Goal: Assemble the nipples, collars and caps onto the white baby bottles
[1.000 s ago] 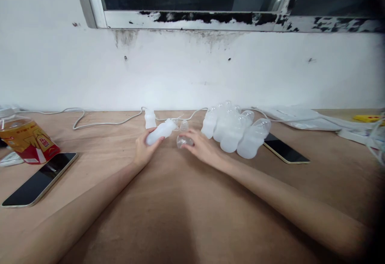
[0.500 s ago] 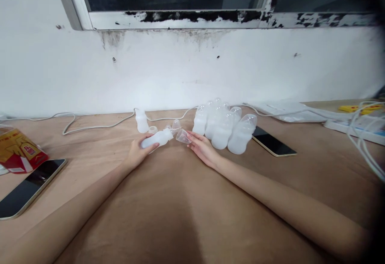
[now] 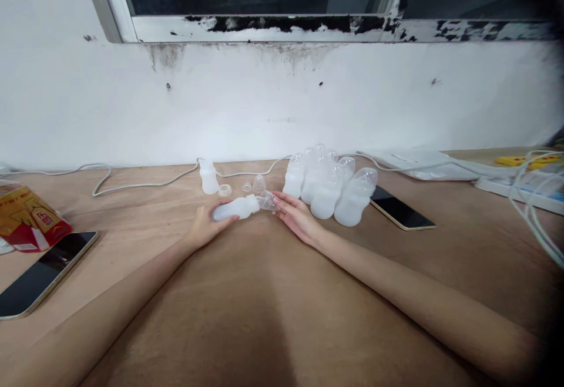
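Note:
My left hand (image 3: pixel 208 222) is wrapped round a white baby bottle (image 3: pixel 235 208), tilted almost level with its neck to the right. A clear dome cap (image 3: pixel 267 201) is pinched in the fingers of my right hand (image 3: pixel 296 214), its open end at the bottle's nipple end. Behind them on the table lie a white collar ring (image 3: pixel 224 189), a small clear nipple (image 3: pixel 247 187) and another clear cap (image 3: pixel 259 184). An open bottle body (image 3: pixel 208 177) stands upright at the ring's left. Several capped bottles (image 3: pixel 326 190) stand grouped just beyond my right hand.
A phone (image 3: pixel 403 208) lies right of the bottles, another phone (image 3: pixel 44 272) at the left beside a red and yellow packet (image 3: pixel 33 216). White cables (image 3: pixel 127 189) run along the wall side. A flat white plastic bag (image 3: pixel 414 162) and a power strip (image 3: pixel 522 190) are at the right.
My left hand has swung the bottle to a flatter angle and slightly right, bringing its top to the clear cap. The small nipple behind is now in plain sight.

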### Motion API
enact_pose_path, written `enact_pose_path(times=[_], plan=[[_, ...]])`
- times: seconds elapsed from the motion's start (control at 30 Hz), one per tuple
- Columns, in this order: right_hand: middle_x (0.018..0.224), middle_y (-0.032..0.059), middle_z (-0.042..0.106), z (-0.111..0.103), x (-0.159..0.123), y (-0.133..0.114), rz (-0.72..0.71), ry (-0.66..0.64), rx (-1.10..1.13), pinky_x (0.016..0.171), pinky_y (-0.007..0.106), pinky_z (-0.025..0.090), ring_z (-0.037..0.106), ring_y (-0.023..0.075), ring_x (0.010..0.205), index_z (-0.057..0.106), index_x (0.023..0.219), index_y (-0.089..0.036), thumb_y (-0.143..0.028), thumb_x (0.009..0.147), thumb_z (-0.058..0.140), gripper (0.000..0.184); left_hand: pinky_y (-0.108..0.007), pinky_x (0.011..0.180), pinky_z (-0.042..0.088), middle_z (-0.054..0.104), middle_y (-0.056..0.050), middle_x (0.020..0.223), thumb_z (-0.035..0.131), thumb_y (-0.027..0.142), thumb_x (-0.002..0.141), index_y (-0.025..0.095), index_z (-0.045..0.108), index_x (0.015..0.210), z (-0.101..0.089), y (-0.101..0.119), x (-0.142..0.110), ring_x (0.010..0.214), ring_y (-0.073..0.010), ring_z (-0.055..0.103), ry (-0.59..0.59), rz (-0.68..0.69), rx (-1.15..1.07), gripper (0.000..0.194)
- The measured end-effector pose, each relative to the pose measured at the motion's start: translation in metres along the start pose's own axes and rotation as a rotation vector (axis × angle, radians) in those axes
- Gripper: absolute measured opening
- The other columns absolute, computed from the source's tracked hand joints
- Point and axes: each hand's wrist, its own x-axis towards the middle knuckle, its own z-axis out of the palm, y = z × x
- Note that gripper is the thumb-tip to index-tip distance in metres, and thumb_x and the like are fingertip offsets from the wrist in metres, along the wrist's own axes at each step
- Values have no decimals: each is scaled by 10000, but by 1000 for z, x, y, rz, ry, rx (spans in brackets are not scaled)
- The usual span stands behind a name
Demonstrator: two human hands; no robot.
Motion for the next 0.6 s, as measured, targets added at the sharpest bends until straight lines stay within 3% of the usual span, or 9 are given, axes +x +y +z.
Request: enact_pose_path(times=[0.13, 0.4, 0.6], plan=[[1005, 31, 590, 2, -4, -3, -53, -99, -113, 847, 300, 381, 521, 151, 954, 576, 933, -213, -282, 663, 614, 281, -340, 751, 449, 631, -29, 954, 553, 451, 655, 225, 562, 1018, -1, 4, -4, 851, -220, 579, -139, 64, 79, 428], [980, 6, 581, 8, -8, -3, -64, -152, -216, 837, 308, 407, 540, 139, 903, 488, 951, -249, -238, 597, 664, 396, -332, 769, 441, 634, -38, 954, 565, 451, 652, 201, 581, 988, 0, 10, -4, 855, -224, 579, -50, -14, 5, 419], [912, 1, 562, 9, -11, -7, -61, -192, -285, 757, 302, 438, 554, 126, 769, 491, 964, -250, -244, 606, 650, 392, -266, 571, 466, 651, -16, 815, 577, 461, 629, 208, 616, 929, -1, 24, -1, 700, -188, 597, -155, -157, -194, 394]])
